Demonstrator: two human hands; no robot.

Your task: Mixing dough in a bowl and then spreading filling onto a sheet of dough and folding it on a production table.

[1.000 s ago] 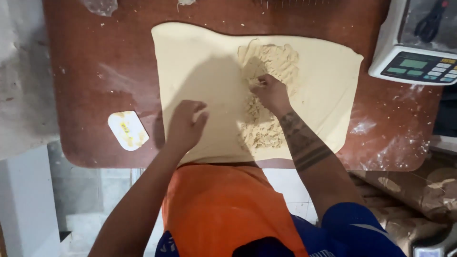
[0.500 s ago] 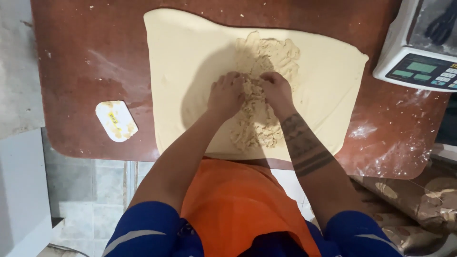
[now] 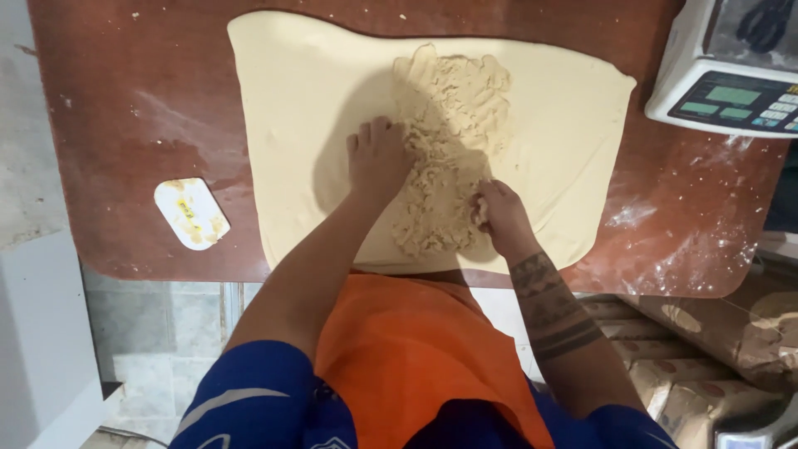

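Note:
A large pale sheet of rolled dough lies flat on a brown table. A crumbly tan filling is spread down the sheet's middle. My left hand rests flat on the dough with fingers spread, its fingertips touching the filling's left edge. My right hand presses into the lower right of the filling near the table's front edge, fingers curled into the crumbs.
A white plastic scraper smeared with yellow lies on the table at the left. A white digital scale stands at the top right. Flour dusts the table's right side. Stacked paper sacks lie on the floor at the right.
My left hand has moved up and left along the filling's edge. My right hand has slid down toward the front of the filling. The filling looks spread further.

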